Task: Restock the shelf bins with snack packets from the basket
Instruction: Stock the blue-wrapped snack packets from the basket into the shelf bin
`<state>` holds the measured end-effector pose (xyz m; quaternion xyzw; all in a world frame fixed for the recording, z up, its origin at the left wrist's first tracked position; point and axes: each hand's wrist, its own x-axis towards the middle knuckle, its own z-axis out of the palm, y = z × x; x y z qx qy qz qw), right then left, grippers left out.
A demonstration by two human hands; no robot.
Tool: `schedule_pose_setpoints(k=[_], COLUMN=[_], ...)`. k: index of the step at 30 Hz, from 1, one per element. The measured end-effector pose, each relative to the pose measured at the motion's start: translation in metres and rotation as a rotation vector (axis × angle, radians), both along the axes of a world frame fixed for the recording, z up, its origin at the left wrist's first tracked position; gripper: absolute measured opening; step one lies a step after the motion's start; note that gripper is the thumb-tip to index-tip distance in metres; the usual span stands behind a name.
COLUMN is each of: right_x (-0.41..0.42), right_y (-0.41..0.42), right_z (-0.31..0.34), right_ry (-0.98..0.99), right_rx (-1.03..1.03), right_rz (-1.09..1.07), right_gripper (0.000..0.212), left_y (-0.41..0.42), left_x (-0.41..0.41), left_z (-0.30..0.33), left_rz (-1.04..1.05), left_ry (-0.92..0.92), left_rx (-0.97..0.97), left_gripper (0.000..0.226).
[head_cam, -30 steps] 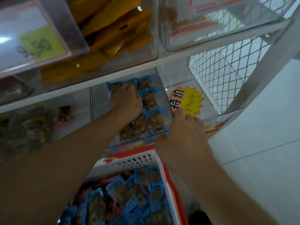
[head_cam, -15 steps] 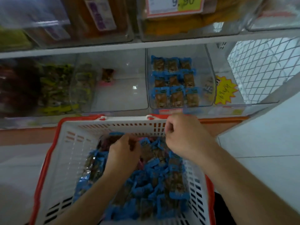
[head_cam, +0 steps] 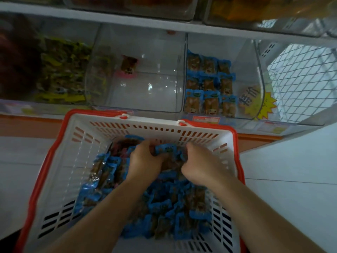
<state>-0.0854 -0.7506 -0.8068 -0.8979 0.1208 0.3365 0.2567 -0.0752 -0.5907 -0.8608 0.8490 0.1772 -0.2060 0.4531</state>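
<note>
both hands, left hand [head_cam: 145, 159] and right hand [head_cam: 198, 161], curl around blue-edged snack packets [head_cam: 164, 203] in the white slotted plastic basket [head_cam: 60, 179]; best gather a neat stack.

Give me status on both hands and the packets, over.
Left hand and right hand both down in the basket, grip closing on blue packets. Right bin part filled in rows. Nothing in the way.
</note>
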Motion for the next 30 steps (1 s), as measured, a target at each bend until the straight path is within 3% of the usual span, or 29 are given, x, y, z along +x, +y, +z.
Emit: schedule_pose_setpoints(k=[5, 8, 11, 15, 19, 21, 24, 28, 30], right_x=[0.01, 0.009, 0.008, 0.002, -0.001, -0.001, -0.001, 0.002, 0.002], right_y=[-0.005, -0.008, -0.016, -0.026, -0.035, -0.04, -0.043, -0.046, -0.05], right_z=[0.022, 0.044, 0.062, 0.072, 0.076, 0.08, 0.085, 0.078, 0.077], right_ry=[-0.091, -0.199, -0.295, -0.366, -0.417, -0.482, -0.53, -0.618, -0.655], right_rx=[0.425, 0.641, 0.737, 0.838, 1.005, 0.988, 0.969, 0.696, 0.639], right_rz=[-0.195, -0.264, -0.269, -0.329, -0.454, -0.442, -0.376, -0.213, -0.193], right_gripper=[0.011, 0.007, 0.01, 0.011, 0.012, 0.018, 0.021, 0.04, 0.045], left_y=[0.022, 0.023, 0.021, 0.02, 0.004, -0.008, -0.023, -0.03, -0.031], left_x=[0.0, -0.003, -0.004, -0.003, 0.006, 0.009, 0.01, 0.01, 0.012], left_z=[0.059, 0.095, 0.124, 0.142, 0.143, 0.142, 0.143, 0.146, 0.14], left_rz=[0.06, 0.096, 0.026, -0.11, -0.036, 0.058, 0.031, 0.163, 0.128], left_ry=[0.003, -0.029, -0.062, -0.155, -0.214, -0.242, -0.236, -0.04, -0.068], left_rx=[-0.343, -0.535, -0.563, -0.44, -0.478, -0.5, -0.482, -0.794, -0.747], left_gripper=[0.032, 0.027, 0.023, 0.019, 0.02, 0.024, 0.009, 0.035, 0.029])
